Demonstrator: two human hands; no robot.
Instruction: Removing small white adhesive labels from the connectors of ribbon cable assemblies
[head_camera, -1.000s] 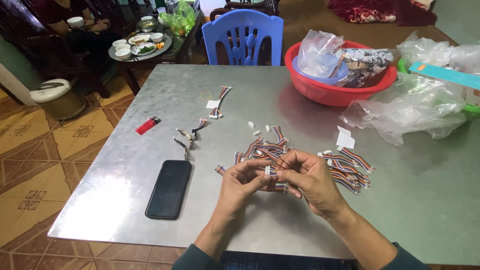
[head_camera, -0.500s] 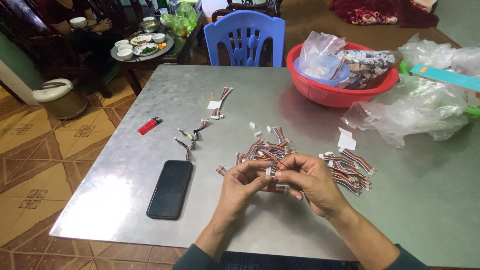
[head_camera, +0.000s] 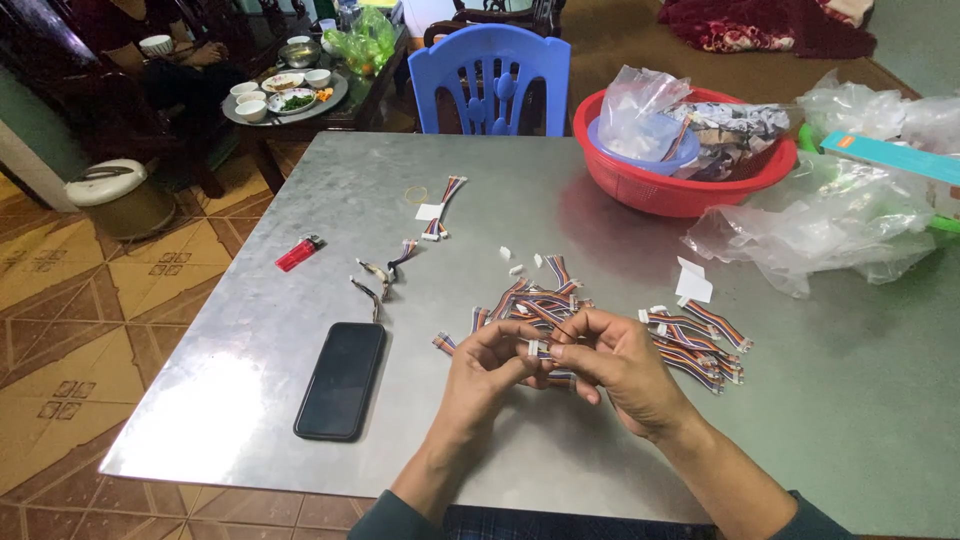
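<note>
Pinching a small white connector (head_camera: 534, 348) between their fingertips, the left hand (head_camera: 487, 368) and the right hand (head_camera: 612, 362) meet just above the metal table (head_camera: 300, 420), near its front edge. Both hands are curled nearly closed, thumbs and forefingers pressed on the connector, and the coloured wire lead (head_camera: 548, 318) attached to it runs up and away over the right hand's fingers. Whether the other fingers grip anything is hidden.

Just left of the left hand, a black smartphone (head_camera: 341, 379) lies face up, flat on the table. Directly behind the hands sits a loose pile of multicoloured ribbon leads (head_camera: 530, 296) with white plugs, touching or nearly touching the fingers. A second pile of the same leads (head_camera: 695, 340) lies just beside the right hand, with a small white paper slip (head_camera: 693, 283) beyond it.

Farther out to the left, a few single leads (head_camera: 385, 272) lie scattered, then a red lighter (head_camera: 299, 253) near the table's left edge, and one more lead with a white tag (head_camera: 437, 208) beyond those.

At the far right, crumpled clear plastic bags (head_camera: 810, 225) spread over the table, and a red plastic basin (head_camera: 680, 165) holds a blue bowl (head_camera: 655, 150) and more bags. Behind the table stands a blue plastic chair (head_camera: 495, 75); beyond it to the left, a low table carries a tray of dishes (head_camera: 285, 95).
</note>
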